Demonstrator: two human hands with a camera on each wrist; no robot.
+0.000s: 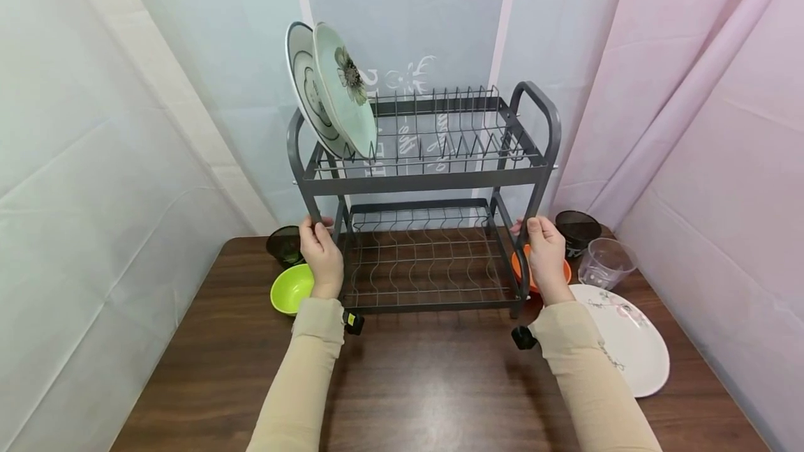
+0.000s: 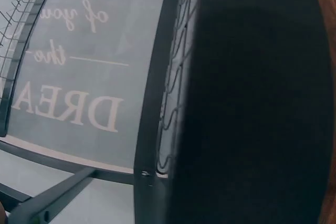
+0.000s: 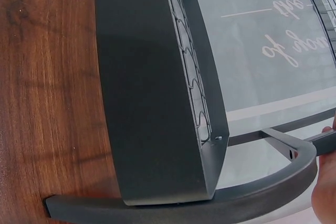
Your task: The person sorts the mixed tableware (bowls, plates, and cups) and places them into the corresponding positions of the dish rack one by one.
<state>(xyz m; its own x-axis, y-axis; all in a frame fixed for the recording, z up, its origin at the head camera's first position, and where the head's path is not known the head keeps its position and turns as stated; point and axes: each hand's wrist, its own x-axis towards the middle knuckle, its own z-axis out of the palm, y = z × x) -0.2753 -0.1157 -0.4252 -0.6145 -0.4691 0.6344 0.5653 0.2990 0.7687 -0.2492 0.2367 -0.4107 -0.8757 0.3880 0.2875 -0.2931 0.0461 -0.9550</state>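
Note:
A dark grey two-tier dish rack (image 1: 427, 183) stands in the middle of the head view. My left hand (image 1: 322, 257) grips its left front post below the upper tier, thumb in front. On the opposite side my right hand (image 1: 545, 251) holds the right front post at about the same height. Two plates lean upright at the left of the upper tier: a pale green flowered plate (image 1: 352, 121) and a grey-patterned plate (image 1: 300, 65) behind it. The lower wire tier carries nothing. Both wrist views show the rack's front bar (image 3: 149, 98) up close; whether its feet touch the table is unclear.
On the wooden table (image 1: 433, 389), a lime bowl (image 1: 291, 291) and a dark bowl (image 1: 283, 246) sit left of the rack. To the right are an orange bowl (image 1: 567, 273), another dark bowl (image 1: 578, 229), a clear cup (image 1: 606, 264) and a white plate (image 1: 637, 354). Curtains (image 1: 245, 75) surround the table.

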